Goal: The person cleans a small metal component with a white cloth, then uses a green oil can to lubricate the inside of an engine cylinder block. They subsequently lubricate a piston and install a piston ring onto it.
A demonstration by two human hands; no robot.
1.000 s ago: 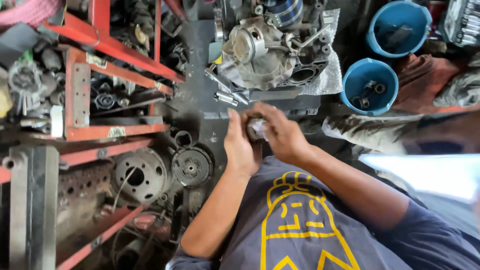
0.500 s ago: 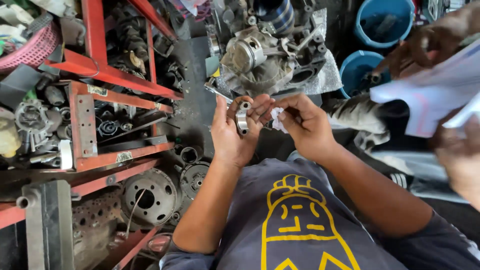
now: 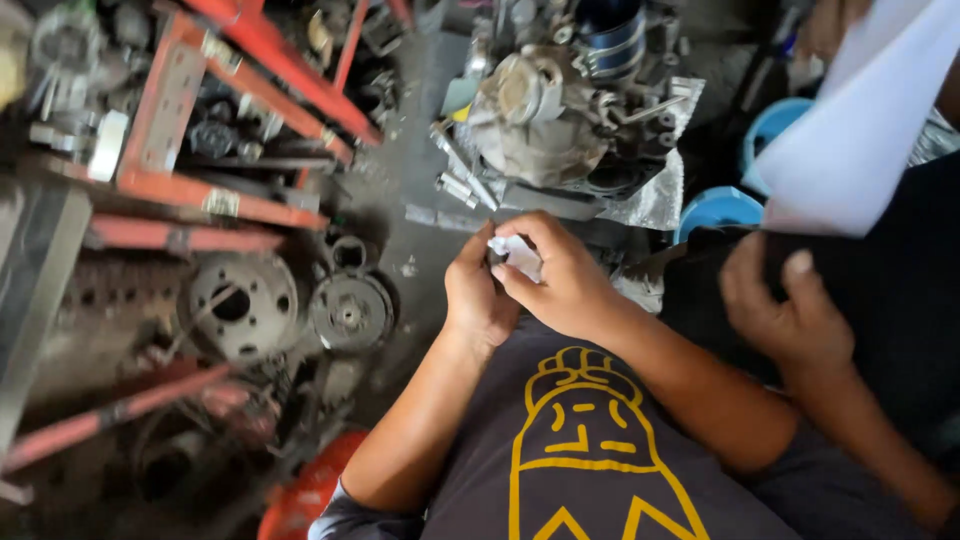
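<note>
White and small, a scrap of white cloth or paper (image 3: 518, 252) sits between the person's two hands. The left hand (image 3: 478, 292) has its fingers curled in tight, and its thumb points up and touches the scrap. The right hand (image 3: 560, 278) bends its fingers over the top of the scrap and pinches it. Both hands press close together, so the scrap is mostly hidden. I cannot tell if a small metal part is inside the hands.

Just past the hands, on the dark floor, stands one big grey metal engine part (image 3: 545, 115) on a shiny sheet. Beside it lie a few silver bolts (image 3: 455, 185). To the left lie two round metal wheels (image 3: 240, 305), one big and one smaller, near a red metal rack (image 3: 200, 120). Two blue plastic tubs (image 3: 715, 210) stand to the right.

Another person's hand (image 3: 785, 315) rests on dark cloth at the right, under one white sheet of paper (image 3: 860, 130).
</note>
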